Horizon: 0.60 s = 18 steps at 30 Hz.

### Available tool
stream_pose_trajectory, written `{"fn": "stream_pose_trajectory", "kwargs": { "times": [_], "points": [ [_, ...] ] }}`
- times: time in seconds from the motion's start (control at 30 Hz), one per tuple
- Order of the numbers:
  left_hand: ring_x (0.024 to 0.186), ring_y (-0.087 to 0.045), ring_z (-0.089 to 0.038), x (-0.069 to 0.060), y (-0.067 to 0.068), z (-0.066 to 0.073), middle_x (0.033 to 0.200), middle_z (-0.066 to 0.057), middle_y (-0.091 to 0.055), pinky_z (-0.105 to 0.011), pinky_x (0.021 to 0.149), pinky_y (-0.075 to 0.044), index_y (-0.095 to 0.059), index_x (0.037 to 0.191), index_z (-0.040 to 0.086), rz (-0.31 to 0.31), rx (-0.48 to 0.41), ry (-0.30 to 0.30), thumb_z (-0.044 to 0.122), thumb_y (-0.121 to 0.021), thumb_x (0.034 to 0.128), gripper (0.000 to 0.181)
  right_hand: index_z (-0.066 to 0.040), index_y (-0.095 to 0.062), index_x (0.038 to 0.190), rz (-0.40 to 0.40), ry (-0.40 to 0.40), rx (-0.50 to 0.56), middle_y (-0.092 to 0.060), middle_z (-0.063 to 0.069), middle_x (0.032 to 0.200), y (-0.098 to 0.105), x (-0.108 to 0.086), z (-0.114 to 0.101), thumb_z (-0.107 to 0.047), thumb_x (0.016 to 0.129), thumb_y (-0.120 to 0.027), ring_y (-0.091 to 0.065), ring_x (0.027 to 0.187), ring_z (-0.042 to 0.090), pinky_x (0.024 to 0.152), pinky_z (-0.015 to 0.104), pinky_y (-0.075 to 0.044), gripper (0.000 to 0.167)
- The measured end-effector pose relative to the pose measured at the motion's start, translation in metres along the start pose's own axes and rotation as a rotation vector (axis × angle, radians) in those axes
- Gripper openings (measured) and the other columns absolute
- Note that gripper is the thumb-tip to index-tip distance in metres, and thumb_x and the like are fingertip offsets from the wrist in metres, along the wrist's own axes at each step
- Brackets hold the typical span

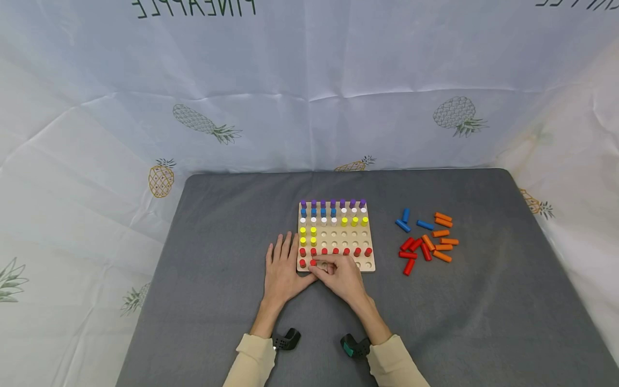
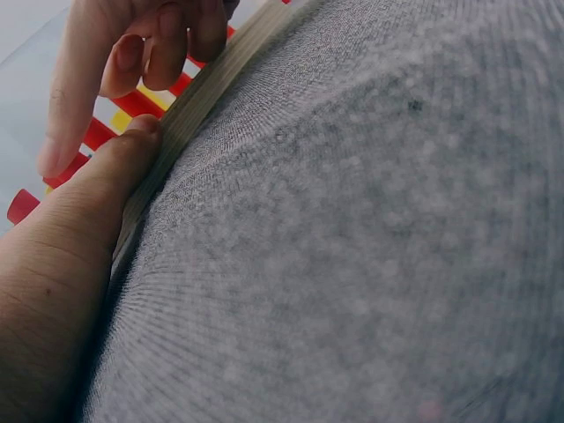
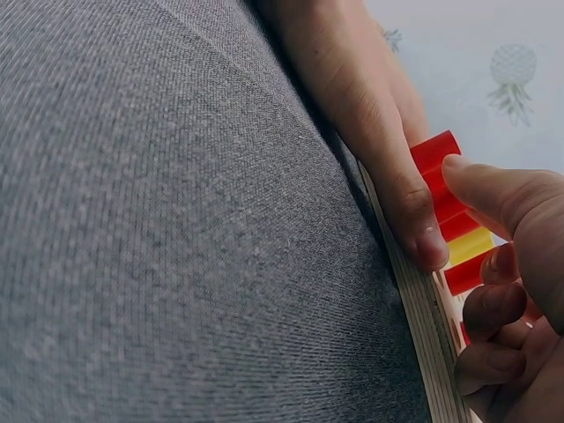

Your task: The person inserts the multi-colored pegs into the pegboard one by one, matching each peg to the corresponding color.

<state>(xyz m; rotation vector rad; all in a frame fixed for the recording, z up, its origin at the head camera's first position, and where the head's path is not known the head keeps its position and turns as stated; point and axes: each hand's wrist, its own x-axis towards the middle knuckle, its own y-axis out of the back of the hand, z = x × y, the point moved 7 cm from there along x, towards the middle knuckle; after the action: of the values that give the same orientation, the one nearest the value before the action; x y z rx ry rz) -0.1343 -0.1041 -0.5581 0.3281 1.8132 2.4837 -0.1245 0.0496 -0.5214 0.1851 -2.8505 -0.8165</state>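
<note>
Closest in, just behind the two grips, are cream fabric sleeves (image 1: 251,359) and a black wrist-worn device (image 1: 355,345) at each cuff. The left hand (image 1: 281,273) is released and lies flat, fingers straight along the left side of a pale plywood peg board (image 1: 371,242), thumb against its front edge, apparently steadying it. The right hand (image 1: 344,277) has thumb and index finger pinching a red cylindrical peg (image 1: 312,263), upright at the second place of the front row; whether it is fully seated cannot be told. Setting that peg seems the step in hand. Right of this grip, the front row has empty holes (image 1: 368,265); the next move would seem to call for pressing the peg home, letting go and reaching right for another. Just beyond the grip stands a full row of red pegs, then yellow, white and blue ones, with purple cylindrical pegs (image 1: 333,204) farthest. Well to the grip's right, on the grey cloth-covered counter (image 1: 217,269), lie loose red cylindrical pegs (image 1: 408,255), orange cylindrical pegs (image 1: 442,256) and blue cylindrical pegs (image 1: 402,226).
</note>
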Motion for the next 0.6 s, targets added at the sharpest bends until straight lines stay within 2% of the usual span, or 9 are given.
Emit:
{"fn": "stream_pose_trajectory", "kwargs": {
  "times": [0.43, 0.6],
  "points": [
    [0.156, -0.029, -0.036, 0.001, 0.001, 0.001, 0.165, -0.015, -0.037, -0.059, 0.127, -0.023, -0.031, 0.161, 0.01, -0.01, 0.003, 0.007, 0.077, -0.069, 0.0752, 0.115, -0.013, -0.082, 0.108, 0.003, -0.016, -0.01, -0.045, -0.009, 0.05, 0.004, 0.0, 0.0, -0.026, 0.087, -0.083, -0.035, 0.043, 0.0, 0.042, 0.017, -0.025, 0.025],
    [0.157, -0.028, -0.036, 0.001, 0.001, 0.001, 0.165, -0.015, -0.037, -0.059, 0.127, -0.022, -0.03, 0.162, 0.011, -0.005, -0.01, 0.008, 0.081, -0.067, 0.0746, 0.118, -0.011, -0.082, 0.107, 0.037, -0.014, 0.011, -0.045, -0.009, 0.049, 0.013, -0.001, -0.004, -0.026, 0.086, -0.083, -0.035, 0.043, 0.0, 0.043, 0.017, -0.025, 0.026]
  ]
}}
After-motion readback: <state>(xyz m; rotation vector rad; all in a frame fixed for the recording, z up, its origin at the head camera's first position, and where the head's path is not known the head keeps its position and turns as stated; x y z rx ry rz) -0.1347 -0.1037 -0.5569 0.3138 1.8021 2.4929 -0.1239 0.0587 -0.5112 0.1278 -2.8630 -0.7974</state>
